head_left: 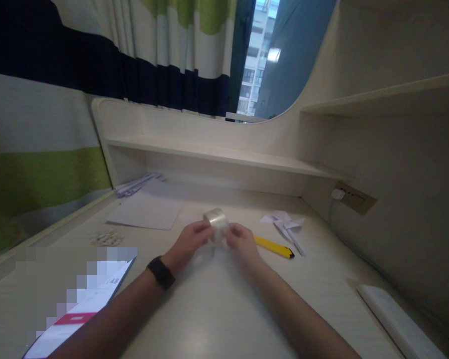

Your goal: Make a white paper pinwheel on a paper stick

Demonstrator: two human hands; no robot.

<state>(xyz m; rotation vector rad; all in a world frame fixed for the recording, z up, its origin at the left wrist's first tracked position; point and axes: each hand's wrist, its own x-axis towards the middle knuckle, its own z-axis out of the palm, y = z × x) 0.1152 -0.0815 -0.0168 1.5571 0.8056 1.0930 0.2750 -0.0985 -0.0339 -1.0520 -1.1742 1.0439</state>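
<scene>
Both hands meet at mid-desk on a roll of clear tape (216, 220), held just above the desk (217, 309). Left hand (190, 243) grasps the roll's left side, fingers curled onto it, thumb on the near face; black wristband (161, 272) on that wrist. Right hand (241, 243) pinches the roll's right side, fingertips (230, 230) touching it; can't tell whether it's on the roll body or a loose tape end, too blurred. Roll sits tilted between the two grips, its upper rim showing above the fingers. Just right of the grip: a yellow utility knife (274, 247) lying flat on the desk, dark tip pointing away from the hands, near the right hand but not touching. Beyond the knife, further right and back: folded white paper pieces (284, 223), strips overlapping. Back-left of the grip: a flat white sheet (149, 209), with a fanned stack of papers (138, 183) behind it against the desk's back wall. Left of the grip, well apart: a small scatter of pale bits (105, 238), too small to identify. Near-left, beside the left forearm: a phone (86, 309) with lit screen, partly pixelated. Far right, near edge: a white flat object (396, 319). Wall socket (353, 198) with a white plug on the right-hand panel. Empty-looking shelf (217, 154) runs above the desk behind the grip.
</scene>
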